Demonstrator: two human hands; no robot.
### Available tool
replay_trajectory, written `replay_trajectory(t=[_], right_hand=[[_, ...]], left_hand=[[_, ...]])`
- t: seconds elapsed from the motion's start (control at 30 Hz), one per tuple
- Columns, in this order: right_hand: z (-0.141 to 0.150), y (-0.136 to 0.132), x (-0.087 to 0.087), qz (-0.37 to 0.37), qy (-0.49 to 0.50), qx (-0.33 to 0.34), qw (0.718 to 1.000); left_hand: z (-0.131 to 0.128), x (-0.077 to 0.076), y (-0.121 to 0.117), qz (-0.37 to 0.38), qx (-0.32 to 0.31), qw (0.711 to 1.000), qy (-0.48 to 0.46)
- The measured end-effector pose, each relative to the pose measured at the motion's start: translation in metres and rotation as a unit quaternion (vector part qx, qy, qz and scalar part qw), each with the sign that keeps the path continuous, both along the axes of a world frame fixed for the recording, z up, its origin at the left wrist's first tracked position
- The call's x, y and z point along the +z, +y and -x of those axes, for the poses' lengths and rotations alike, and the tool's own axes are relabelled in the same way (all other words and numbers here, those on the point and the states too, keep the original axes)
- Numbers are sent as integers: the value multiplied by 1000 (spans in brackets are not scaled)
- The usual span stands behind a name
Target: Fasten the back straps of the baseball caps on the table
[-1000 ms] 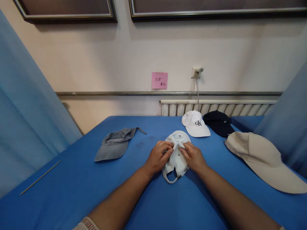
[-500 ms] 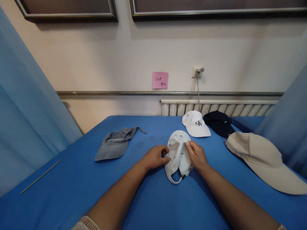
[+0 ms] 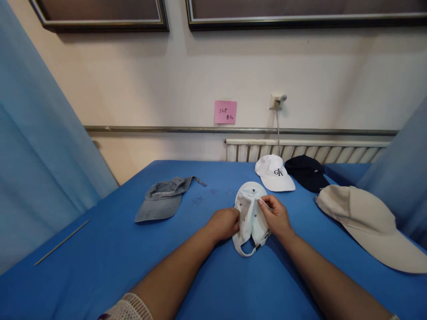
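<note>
A pale, near-white baseball cap [image 3: 246, 218] rests on the blue table in front of me, its back opening and strap towards me and its brim at the far side. My left hand [image 3: 224, 224] is curled closed at the cap's left side, its fingertips partly hidden. On the right, my right hand [image 3: 276, 215] pinches the crown fabric between thumb and fingers. A crease runs down the crown between the two hands. Beyond it to the right sits a white cap [image 3: 274, 174] with black letters on its front.
A grey cap [image 3: 160, 202] with a loose strap lies to the left. A black cap [image 3: 305, 172] and a large beige cap [image 3: 363, 220] lie to the right. A thin stick [image 3: 62, 242] rests on the blue table cover [image 3: 110, 249]. Blue curtains [image 3: 43, 133] hang at both sides.
My left hand has left the top of the crown and moved down to the cap's left side, its fingers curling in. The right hand keeps its pinch. The crown has spread out somewhat.
</note>
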State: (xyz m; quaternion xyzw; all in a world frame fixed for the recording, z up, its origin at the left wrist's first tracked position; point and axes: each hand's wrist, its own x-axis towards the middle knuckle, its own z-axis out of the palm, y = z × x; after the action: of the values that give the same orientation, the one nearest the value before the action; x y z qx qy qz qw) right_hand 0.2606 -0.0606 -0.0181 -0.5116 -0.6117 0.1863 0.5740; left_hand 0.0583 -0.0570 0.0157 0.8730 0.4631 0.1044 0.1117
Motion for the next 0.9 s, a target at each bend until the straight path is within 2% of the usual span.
replay_trajectory(t=[0.13,0.27,0.37,0.47,0.57,0.7,0.8,0.9], right_hand=[[-2,0,4,-48,15,-40,998],[-5,-3,12,-85,46,-61,993],[-3,-8,18,-100,36,-53,993],[-1,-12,21,-112,10,-38,993],[-1,-13,22,-122,12,-42,992],[-2,-13,21,-119,10,-48,992],[0,-14,21,-122,6,-37,992],[2,-16,20,-129,7,-24,991]], left_hand=[[13,8,7,0,8,997,-78],[32,21,21,-14,72,976,-207],[43,24,28,26,76,964,-253],[49,21,32,87,71,949,-293],[56,19,37,116,75,928,-345],[63,20,41,153,72,912,-374],[59,22,37,159,50,922,-348],[48,23,27,210,6,927,-312]])
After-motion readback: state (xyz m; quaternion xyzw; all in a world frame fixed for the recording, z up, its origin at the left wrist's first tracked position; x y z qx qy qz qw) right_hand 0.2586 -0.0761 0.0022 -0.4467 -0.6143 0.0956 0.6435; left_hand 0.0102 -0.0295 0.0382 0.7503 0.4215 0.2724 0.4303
